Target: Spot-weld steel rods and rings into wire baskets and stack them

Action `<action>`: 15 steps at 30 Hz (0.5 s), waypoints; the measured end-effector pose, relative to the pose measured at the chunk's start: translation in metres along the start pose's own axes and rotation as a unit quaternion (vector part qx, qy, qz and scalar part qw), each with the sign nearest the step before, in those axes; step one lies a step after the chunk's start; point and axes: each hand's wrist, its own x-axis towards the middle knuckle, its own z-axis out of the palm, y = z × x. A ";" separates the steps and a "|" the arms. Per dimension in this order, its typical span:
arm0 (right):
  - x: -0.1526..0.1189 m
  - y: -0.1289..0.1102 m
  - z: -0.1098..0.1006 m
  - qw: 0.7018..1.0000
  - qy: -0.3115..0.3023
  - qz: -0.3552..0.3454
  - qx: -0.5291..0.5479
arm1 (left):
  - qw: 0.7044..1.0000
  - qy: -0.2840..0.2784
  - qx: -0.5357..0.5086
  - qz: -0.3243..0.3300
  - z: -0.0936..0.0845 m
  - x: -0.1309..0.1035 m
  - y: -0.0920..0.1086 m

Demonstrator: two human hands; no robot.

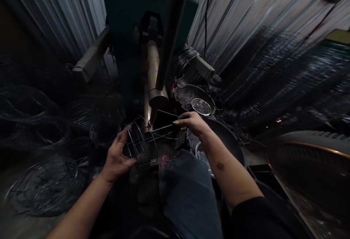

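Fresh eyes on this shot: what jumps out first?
Front and centre: the left hand holds a silver, cage-like wire frame, while the right hand pinches a thin silver wire to its right. Just above them in view, a thick brass-coloured metal cylinder stands before a dark green machine.

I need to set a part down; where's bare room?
Apparently bare floor lies at lower left, between the wire heap and left forearm. It's crowded between left hand and right hand around the wire frame, and in the tray beyond.
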 end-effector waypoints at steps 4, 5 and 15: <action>0.003 -0.002 0.001 1.000 0.008 0.007 0.003 | 1.000 -0.001 0.003 0.007 -0.002 0.002 -0.003; 0.003 -0.003 0.001 1.000 0.006 0.011 0.005 | 1.000 0.000 -0.003 0.007 -0.003 0.002 -0.004; 0.007 -0.011 -0.003 0.999 0.017 0.009 -0.037 | 1.000 0.001 -0.025 -0.004 -0.001 0.013 -0.006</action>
